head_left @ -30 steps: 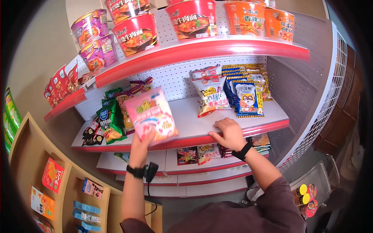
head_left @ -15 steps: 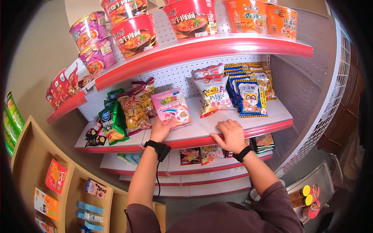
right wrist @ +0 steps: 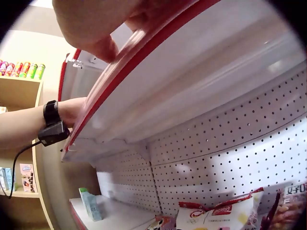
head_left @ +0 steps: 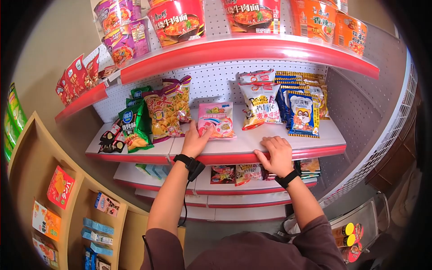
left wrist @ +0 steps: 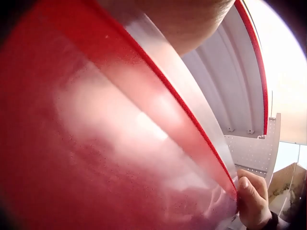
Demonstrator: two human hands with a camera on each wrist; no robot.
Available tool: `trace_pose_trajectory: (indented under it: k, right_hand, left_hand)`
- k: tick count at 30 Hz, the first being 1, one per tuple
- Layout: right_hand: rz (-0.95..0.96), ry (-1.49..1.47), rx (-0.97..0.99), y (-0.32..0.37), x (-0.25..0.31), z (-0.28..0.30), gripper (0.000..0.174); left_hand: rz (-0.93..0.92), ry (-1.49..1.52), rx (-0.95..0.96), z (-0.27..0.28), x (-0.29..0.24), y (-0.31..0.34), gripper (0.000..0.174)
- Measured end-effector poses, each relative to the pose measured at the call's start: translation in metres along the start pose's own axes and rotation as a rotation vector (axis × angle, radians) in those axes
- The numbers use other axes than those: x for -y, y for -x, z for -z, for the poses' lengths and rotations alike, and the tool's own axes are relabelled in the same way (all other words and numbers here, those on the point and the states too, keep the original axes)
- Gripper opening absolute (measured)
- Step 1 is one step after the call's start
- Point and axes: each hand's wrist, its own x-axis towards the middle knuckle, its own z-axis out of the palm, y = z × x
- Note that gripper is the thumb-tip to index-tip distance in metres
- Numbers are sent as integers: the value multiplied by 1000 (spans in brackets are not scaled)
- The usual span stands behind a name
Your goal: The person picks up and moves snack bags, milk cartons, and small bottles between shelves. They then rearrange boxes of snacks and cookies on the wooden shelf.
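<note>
Left hand point(head_left: 196, 140) and right hand point(head_left: 276, 155) both reach over the front edge of the wide white shelf point(head_left: 245, 141), forearms angled up from below. Big snack bags point(head_left: 164, 112) stand toward its left end, blue packets point(head_left: 303, 114) near its right end, and a white bag point(head_left: 261, 104) nearer the middle. Between them, the smaller pink bag point(head_left: 221, 118) is upright on the shelf, so its placing looks nearly done; letting go seems left. The person's left thumb lies over its lower left corner, fingers by its left side; whether they pinch it, one cannot tell. The right hand, empty, rests at the front edge, fingers loosely spread and thumb out sideways.
</note>
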Motion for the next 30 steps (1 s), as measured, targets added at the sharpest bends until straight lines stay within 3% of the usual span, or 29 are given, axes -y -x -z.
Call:
trace_pose_trajectory:
  k: [3,6,9,12,18,24,27,30]
  right_hand:
    - [-1,-3,-2,1,0,-1,30]
    - [3,10,5,0,0,0,31]
    - [1,11,13,0,0,0,31]
    - [6,14,11,0,1,-1,31]
    - [11,13,21,0,1,-1,31]
    - [11,15,25,-1,1,-2,31]
    - [10,15,24,-1,2,-1,31]
    - [13,18,20,-1,2,-2,31]
  left_hand:
    - [-228,-20,-163,-10,14,-3,80]
    - [-487,-103,-230,-5,7,3,56]
    - [-548,-101,-218,-6,15,7,26]
    - [-544,-40,-280,-5,14,11,13]
    - [-519,91,-216,-2,-1,18,22]
    - [-397,76,-38,2,-3,20,26]
    - [-550,-40,-124,0,-4,17,30]
    - [-570,-132,-287,-9,0,9,33]
